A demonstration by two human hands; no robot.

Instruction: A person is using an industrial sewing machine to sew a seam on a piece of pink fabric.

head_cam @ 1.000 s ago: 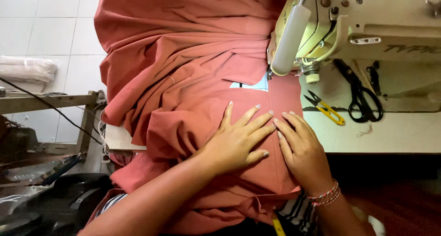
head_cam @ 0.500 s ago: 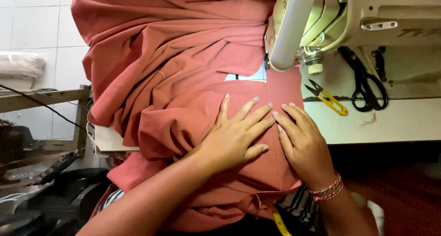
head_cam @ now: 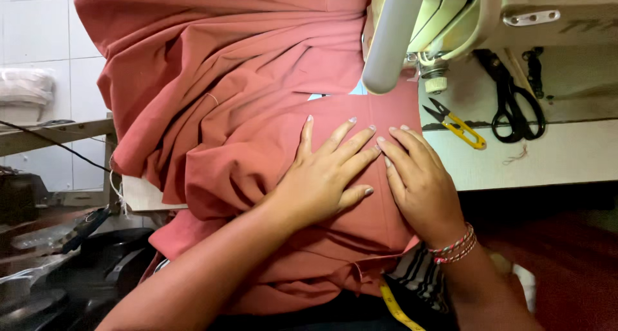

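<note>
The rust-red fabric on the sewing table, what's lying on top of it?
Both hands lie flat on the rust-red fabric: the left hand and right hand, side by side, fingers spread. The sewing machine head overhangs its far edge. The needle area is hidden.

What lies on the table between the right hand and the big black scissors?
In the head view, small yellow-handled snips lie on the table, between the right hand and the black scissors.
</note>
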